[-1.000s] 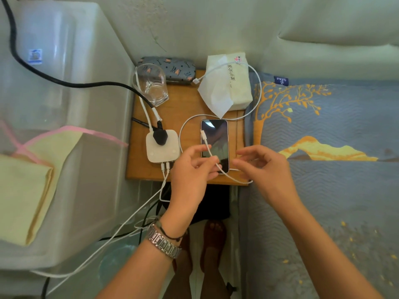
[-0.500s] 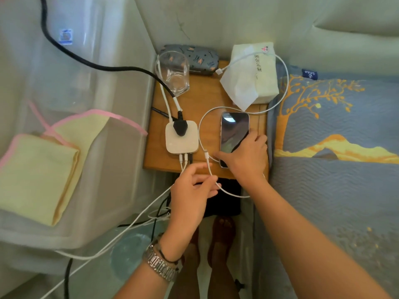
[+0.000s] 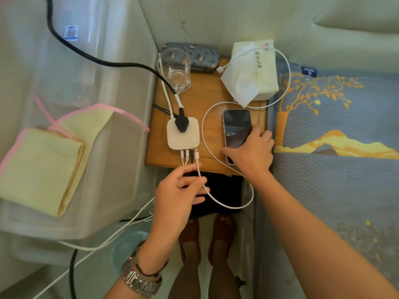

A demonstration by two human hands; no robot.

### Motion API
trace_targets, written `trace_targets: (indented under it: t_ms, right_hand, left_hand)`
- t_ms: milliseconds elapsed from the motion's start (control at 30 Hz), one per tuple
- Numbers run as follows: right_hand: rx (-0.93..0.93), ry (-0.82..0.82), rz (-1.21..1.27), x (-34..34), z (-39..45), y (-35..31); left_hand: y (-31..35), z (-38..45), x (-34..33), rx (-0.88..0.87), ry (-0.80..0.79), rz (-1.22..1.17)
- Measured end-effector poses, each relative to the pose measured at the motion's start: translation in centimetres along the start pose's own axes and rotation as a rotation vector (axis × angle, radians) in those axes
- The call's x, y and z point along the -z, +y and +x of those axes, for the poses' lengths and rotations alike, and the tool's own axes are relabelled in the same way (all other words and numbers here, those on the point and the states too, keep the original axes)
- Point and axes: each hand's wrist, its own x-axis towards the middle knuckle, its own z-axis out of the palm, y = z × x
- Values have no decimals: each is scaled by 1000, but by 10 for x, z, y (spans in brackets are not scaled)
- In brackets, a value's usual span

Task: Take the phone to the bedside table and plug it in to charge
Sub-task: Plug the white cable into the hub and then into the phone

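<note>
The phone [image 3: 236, 128] lies face up, screen dark, on the wooden bedside table [image 3: 207, 93], near its right edge. My right hand [image 3: 251, 152] grips the phone's near end, thumb on the left side and fingers on the right. A white charging cable [image 3: 204, 134] loops around the phone. One of its connectors sits at the front ports of the white charger hub [image 3: 182, 133]; the other lies loose [image 3: 219, 69] by the tissue pack. My left hand [image 3: 179, 190] pinches the cable just below the hub. The phone's port is hidden under my right hand.
A drinking glass [image 3: 176, 70], a patterned case [image 3: 200, 56] and a tissue pack [image 3: 252, 70] fill the table's back. A black power cord [image 3: 97, 60] crosses a clear plastic box [image 3: 64, 147] on the left, topped by a yellow cloth [image 3: 41, 167]. The bed's blue quilt [image 3: 336, 169] borders the right.
My right hand dropped onto the phone and took hold of its near end. My left hand carried the cable's connector from over the phone to the hub's front ports.
</note>
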Motion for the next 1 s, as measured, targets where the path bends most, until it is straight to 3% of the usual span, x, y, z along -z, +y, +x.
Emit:
trace_targets:
  t_ms: [633,833,1000]
  right_hand:
    - [82,30,-94,11,2,12]
    - [358,162,134,74,46,5]
    - [576,225,41,103,86,-36]
  left_hand:
    - [15,-20,34,-54,62,40]
    - [35,-10,20,-103,47,28]
    - [48,7,1,-110,47,-11]
